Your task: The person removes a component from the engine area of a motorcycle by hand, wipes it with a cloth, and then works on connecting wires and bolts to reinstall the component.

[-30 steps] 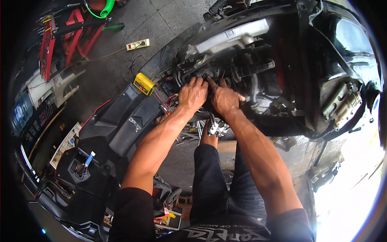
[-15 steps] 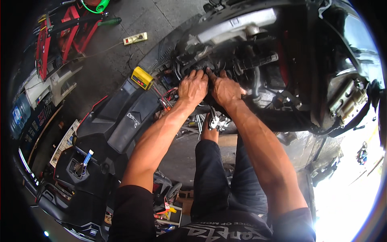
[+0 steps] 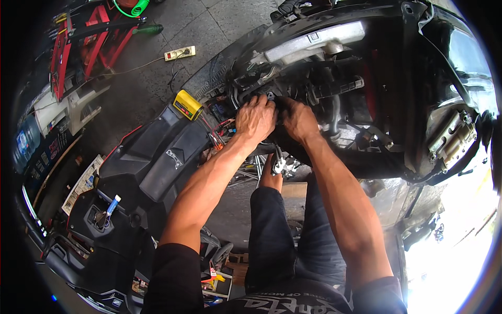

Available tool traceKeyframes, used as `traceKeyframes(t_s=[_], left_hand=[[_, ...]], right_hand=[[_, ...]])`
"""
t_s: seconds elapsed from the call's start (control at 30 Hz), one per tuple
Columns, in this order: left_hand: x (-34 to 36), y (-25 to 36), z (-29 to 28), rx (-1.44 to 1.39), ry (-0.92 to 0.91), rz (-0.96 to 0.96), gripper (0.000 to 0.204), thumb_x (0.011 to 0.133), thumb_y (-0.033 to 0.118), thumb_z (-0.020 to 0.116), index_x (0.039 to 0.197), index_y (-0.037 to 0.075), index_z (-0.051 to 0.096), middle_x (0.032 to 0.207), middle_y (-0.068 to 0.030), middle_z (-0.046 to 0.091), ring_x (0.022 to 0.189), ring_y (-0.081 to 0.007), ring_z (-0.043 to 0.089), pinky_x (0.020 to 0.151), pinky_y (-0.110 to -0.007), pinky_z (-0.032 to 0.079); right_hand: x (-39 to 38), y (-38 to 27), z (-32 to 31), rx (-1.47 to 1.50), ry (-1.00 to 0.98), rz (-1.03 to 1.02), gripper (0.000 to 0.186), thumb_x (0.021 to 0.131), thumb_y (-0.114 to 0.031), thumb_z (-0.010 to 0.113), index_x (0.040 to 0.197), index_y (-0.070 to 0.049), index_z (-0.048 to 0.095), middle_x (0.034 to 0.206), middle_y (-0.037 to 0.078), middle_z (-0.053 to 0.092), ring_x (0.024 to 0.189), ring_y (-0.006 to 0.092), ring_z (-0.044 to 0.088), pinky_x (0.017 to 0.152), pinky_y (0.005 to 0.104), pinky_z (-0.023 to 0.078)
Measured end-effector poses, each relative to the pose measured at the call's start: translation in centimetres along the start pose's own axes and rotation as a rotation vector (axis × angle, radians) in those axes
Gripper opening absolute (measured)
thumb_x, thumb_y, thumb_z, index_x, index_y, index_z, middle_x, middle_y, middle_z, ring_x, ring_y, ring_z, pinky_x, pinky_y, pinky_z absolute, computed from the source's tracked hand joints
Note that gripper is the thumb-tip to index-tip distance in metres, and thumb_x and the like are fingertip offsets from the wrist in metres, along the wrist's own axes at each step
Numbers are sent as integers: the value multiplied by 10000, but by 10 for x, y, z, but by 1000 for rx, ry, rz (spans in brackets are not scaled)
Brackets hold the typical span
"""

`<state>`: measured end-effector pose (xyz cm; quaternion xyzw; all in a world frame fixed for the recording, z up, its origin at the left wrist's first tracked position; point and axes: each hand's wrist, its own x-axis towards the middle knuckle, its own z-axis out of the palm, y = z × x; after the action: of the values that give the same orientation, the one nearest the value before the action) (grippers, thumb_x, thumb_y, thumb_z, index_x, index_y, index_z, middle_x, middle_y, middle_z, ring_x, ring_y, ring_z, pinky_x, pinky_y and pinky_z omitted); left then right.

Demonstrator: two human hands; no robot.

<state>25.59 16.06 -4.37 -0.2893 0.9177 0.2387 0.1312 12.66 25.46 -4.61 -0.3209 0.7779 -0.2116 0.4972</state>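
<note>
Black plastic and greasy metal fill the upper right, where a motorbike [image 3: 389,97] shows its inner parts, uncovered. Both bare hands reach into these parts, close together, below a long silver bar [image 3: 315,41]. The left hand [image 3: 256,119] is back-up with bent fingers, their tips sunk among dark pieces; whether they close on anything cannot be told. The right hand [image 3: 300,121] is curled, its smudged fingers mostly hidden behind its own knuckles and in shadow, so its grip cannot be told either. Whatever lies right under the fingertips is too dark to make out.

The motorbike's far end runs into the dark rim of the view, and glare washes out the lower right corner. The forearms partly cover the person's dark trousers [image 3: 269,235] and the clutter of metal rods [image 3: 251,170] between the two arms.

Grey floor tiles [image 3: 204,29] show at the top, with a pale power strip [image 3: 180,53] lying on them. A yellow box [image 3: 187,105] sits at the end of a black scooter [image 3: 167,172] on the left, where a blue tag [image 3: 112,204] stands out. Beyond are a red metal stand [image 3: 61,65], a green coiled hose [image 3: 139,8] cut off by the upper edge, and a clear blue water bottle [image 3: 28,145].
</note>
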Motion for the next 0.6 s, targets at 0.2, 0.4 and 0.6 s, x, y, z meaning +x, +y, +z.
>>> traceKeyframes(t_s=[0.2, 0.4, 0.6], left_hand=[[6, 6, 4, 123, -32, -56, 175, 880, 164, 597, 923, 29, 699, 989, -151, 609, 952, -330, 637, 795, -446, 537], [11, 9, 10, 40, -7, -115, 139, 851, 126, 652, 925, 11, 675, 1015, -193, 604, 962, -389, 631, 810, -483, 538], [17, 3, -4, -326, 117, -240, 155, 872, 79, 649, 993, -17, 653, 996, -227, 665, 914, -427, 661, 811, -479, 539]], right_hand=[[3, -2, 0, -14, 16, 61, 374, 861, -165, 574, 1216, -101, 676, 1028, 277, 697, 990, 438, 672, 923, 491, 523], [3, -2, 1, 5, 30, 48, 380, 856, -179, 577, 1216, -107, 675, 1011, 279, 698, 984, 442, 672, 917, 499, 524], [3, 2, 1, 45, 13, 84, 378, 867, -190, 594, 1230, -114, 665, 1037, 278, 695, 994, 444, 669, 927, 493, 526]])
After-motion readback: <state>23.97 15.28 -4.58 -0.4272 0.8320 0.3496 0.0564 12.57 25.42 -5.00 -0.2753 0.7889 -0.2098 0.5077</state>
